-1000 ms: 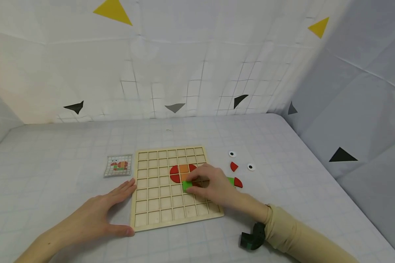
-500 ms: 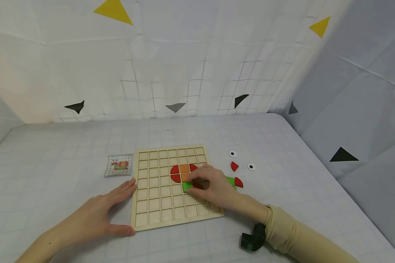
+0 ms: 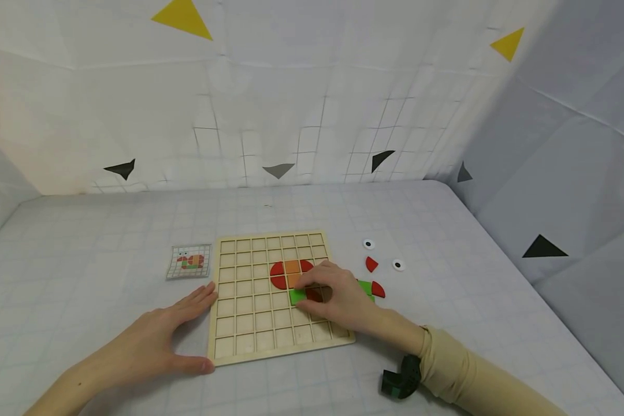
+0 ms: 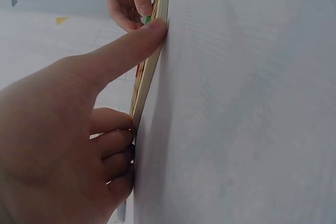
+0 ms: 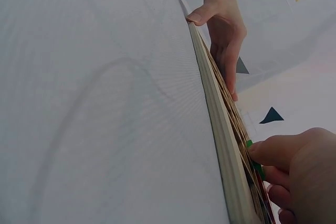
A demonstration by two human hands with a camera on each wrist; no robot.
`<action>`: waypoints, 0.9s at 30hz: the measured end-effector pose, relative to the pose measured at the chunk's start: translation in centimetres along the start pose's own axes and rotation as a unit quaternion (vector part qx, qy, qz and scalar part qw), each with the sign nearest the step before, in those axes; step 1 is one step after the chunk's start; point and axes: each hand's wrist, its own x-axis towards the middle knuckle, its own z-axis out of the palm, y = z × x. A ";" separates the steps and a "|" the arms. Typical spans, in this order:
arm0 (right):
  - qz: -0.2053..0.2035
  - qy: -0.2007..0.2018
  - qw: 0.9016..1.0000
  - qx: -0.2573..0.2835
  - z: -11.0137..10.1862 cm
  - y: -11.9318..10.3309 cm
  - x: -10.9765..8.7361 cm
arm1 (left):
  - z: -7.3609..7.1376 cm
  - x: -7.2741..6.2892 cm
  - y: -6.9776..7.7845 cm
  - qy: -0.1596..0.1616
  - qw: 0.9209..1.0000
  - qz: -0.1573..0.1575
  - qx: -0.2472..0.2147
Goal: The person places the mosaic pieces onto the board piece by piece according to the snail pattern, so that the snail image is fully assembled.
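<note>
A pale wooden grid board [image 3: 255,323] lies on the table between the hands. My right hand [image 3: 343,294] is over its right half, thumb and fingers pinching a green square tile [image 3: 297,297] at a cell below the orange squares [image 3: 293,267]. In the right wrist view, the green tile [image 5: 255,161] shows between thumb and fingers at the board's surface. Red rounded pieces [image 3: 278,275] flank the orange ones; another red piece sits partly hidden under the hand. My left hand [image 3: 151,341] is spread, thumb and fingertips touching the board's left edge.
A small picture card [image 3: 189,262] lies left of the board. On the right are two eye discs [image 3: 368,244], a red quarter piece [image 3: 371,264], another red quarter piece [image 3: 378,289] and green pieces [image 3: 365,286] partly hidden. A dark device [image 3: 401,378] is at the right wrist.
Both hands stay almost in place. The green tile looks a little flatter in its cell than one second ago, with the right hand's fingers still at it.
</note>
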 end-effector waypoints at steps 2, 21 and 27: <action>0.000 0.000 1.000 0.002 0.0 0.0 0.0 | 0.0 0.0 0.0 -0.004 1.000 -0.001 0.000; -0.029 0.009 0.999 0.010 0.1 0.2 0.2 | 0.0 -0.1 -0.1 0.002 1.000 0.002 0.001; -0.002 -0.002 1.000 0.020 -2.4 0.5 -0.1 | 0.1 0.0 -0.1 -0.001 1.000 0.001 0.001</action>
